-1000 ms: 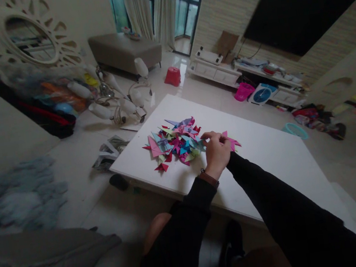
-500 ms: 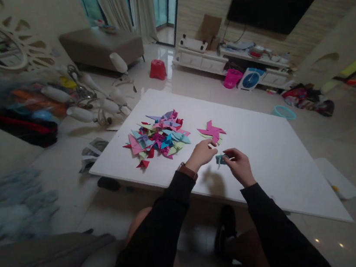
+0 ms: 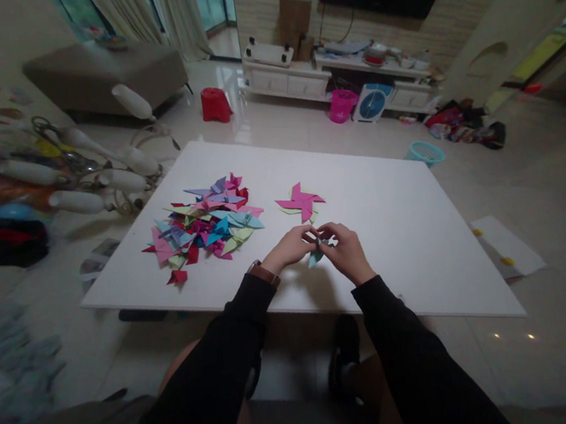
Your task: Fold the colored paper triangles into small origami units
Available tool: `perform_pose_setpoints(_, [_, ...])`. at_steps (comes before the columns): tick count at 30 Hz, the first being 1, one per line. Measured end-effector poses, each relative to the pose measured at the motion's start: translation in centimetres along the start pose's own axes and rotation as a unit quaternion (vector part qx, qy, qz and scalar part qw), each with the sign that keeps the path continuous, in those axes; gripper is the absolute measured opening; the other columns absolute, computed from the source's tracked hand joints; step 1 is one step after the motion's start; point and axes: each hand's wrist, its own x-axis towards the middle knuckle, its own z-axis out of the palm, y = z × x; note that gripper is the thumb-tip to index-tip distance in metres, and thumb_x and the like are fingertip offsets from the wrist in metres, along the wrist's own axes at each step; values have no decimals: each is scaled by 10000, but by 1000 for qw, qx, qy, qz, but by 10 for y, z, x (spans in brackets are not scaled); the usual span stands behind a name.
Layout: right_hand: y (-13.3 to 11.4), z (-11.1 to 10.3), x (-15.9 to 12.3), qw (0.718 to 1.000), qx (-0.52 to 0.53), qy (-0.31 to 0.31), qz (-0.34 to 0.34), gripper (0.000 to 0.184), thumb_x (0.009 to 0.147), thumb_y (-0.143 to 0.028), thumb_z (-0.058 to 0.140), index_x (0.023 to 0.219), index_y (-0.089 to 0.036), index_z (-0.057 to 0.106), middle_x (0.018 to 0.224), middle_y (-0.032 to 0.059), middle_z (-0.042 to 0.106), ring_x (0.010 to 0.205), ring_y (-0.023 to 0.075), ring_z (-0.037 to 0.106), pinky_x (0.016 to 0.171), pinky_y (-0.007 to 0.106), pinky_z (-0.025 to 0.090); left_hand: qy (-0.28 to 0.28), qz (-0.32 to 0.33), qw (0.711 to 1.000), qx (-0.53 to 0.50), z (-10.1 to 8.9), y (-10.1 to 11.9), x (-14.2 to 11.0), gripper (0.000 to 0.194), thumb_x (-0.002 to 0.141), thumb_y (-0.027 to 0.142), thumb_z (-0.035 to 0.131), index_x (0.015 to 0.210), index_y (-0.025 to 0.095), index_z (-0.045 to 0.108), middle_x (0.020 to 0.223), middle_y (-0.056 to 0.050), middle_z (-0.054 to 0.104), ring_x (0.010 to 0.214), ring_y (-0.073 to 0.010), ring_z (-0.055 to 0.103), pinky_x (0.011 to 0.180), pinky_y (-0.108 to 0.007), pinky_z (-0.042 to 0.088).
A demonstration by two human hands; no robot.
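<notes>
A small light-teal piece of folded paper (image 3: 314,259) is pinched above the near part of the white table (image 3: 402,245). My left hand (image 3: 292,247) closes its fingertips on the paper from the left. From the right, my right hand (image 3: 344,251) grips it between thumb and fingers, covering part of it. Just beyond my hands lies a pink and pale-green paper pinwheel shape (image 3: 302,200), flat on the table. A heap of colourful folded paper pieces (image 3: 217,229) rests to the left, with a red folded piece (image 3: 177,277) apart from it near the edge.
Past the table stand a red stool (image 3: 215,105), a pink bin (image 3: 342,105) and a boxy blue-and-white fan (image 3: 373,101). A lamp with several white shades (image 3: 77,201) is off the left edge. A light-blue basket (image 3: 424,152) sits beyond the right far corner.
My left hand has come over to the teal paper and now holds it together with my right hand. The view has shifted, so the table appears farther left.
</notes>
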Motion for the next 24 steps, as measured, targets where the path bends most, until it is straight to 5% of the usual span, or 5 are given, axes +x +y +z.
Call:
perform_pose_setpoints(7, [10,-17,-5,998,-28,22,-50,272,716,-61,585,928,-216,657,947,66,695,929,255,595,806,380,485,46,19,999,6,17,-3,10,163,713,113,670,872,151,673,816,-48,728,786,-178,699,694,-250,531])
perform_pose_setpoints(12, [13,-28,-8,998,-25,42,-27,210,770,-80,574,890,-217,679,936,64,681,962,255,580,834,387,486,55,34,998,20,20,-3,7,93,754,164,683,847,157,681,803,-42,727,766,-171,701,687,-247,530])
perform_pose_setpoints(16, [14,-26,-7,999,-32,15,-38,29,843,-214,685,867,-218,701,924,64,684,951,253,582,882,408,472,56,42,996,58,17,0,4,90,772,174,681,861,165,691,804,-36,734,762,-164,697,688,-241,515])
perform_pose_setpoints(24, [14,-12,-1,998,-34,-1,-61,111,916,-208,652,811,-218,687,954,72,686,982,250,570,899,411,464,41,54,992,104,8,8,-3,102,822,245,689,892,174,664,821,-36,743,767,-168,701,700,-253,513])
